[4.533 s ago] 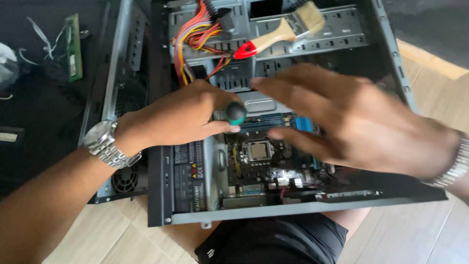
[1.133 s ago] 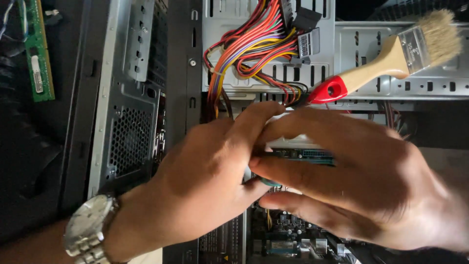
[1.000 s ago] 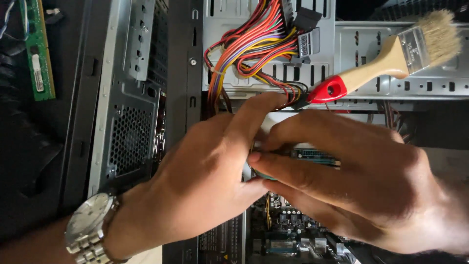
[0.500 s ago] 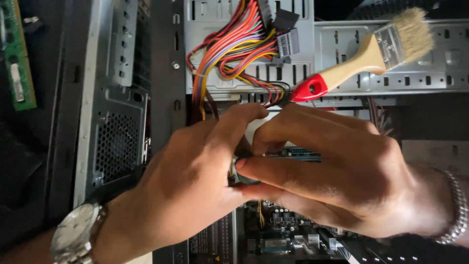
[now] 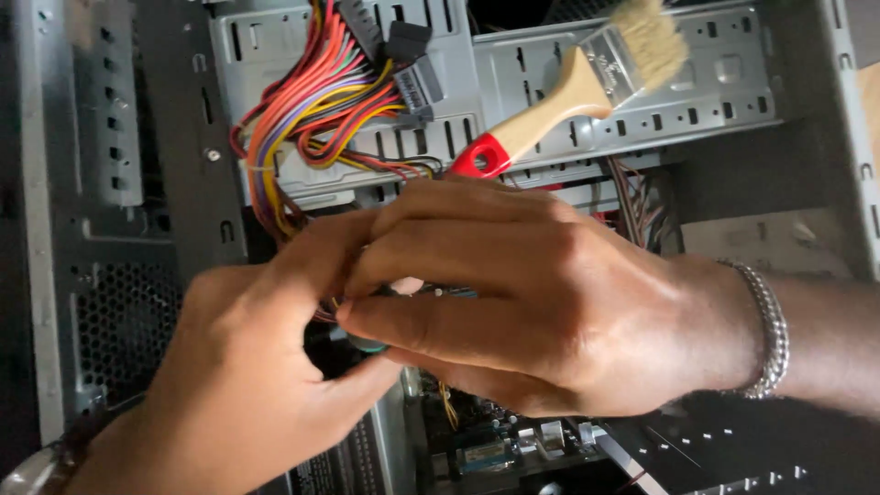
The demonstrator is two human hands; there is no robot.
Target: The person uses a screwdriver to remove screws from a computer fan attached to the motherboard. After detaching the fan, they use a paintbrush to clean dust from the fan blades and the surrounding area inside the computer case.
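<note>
1. Your left hand: low and left in the head view, over the open computer case. Thumb and forefinger curl in toward the right hand. They close around a small dark object with a greenish edge, seen only as a sliver between the 2 hands; what it is cannot be told.

2. Your right hand: centre of view, laid across and partly over the left hand. Fingers are together and bent, pressed on the same small object from the right. A silver bracelet sits at the wrist.

3. The held object: pinched between both hands, above the motherboard, well inside the case and below the drive bay.

4. Paintbrush: pale wooden handle with a red end, metal ferrule, light bristles. It lies slanted on the perforated metal drive bay, red end just above your right knuckles, not touching them.

5. Wire bundle: red, orange, yellow and purple leads with black plugs, looped at upper left against the bay.

6. Watch: only an edge shows at the left wrist, bottom left corner.

7. Fan grille: a perforated panel in the case wall, left of your left hand.
</note>
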